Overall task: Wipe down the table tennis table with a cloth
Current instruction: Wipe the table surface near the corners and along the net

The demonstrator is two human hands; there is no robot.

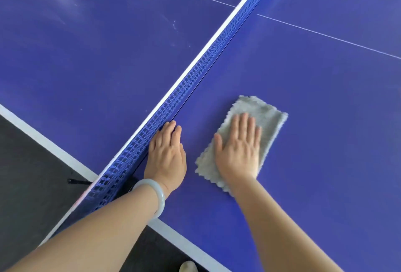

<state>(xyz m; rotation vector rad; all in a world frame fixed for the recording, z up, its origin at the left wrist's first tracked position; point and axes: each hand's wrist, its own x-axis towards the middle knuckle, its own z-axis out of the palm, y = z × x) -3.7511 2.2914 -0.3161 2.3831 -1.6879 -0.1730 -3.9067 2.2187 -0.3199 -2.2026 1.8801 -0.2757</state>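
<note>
A blue table tennis table (314, 98) fills the view. A folded grey cloth (260, 115) lies flat on the right half, near the side edge. My right hand (238, 148) presses on the cloth with straight, spread fingers. My left hand (167, 152) rests flat on the table just left of the cloth, its fingers alongside the foot of the net (195, 76). A pale bangle (155, 193) sits on my left wrist.
The blue net with a white top band runs diagonally from lower left to upper right. White lines mark the table's side edge (184, 243) and centre (325, 35). Dark floor (26, 174) lies beyond the edge at lower left. A shoe tip (188, 266) shows at the bottom.
</note>
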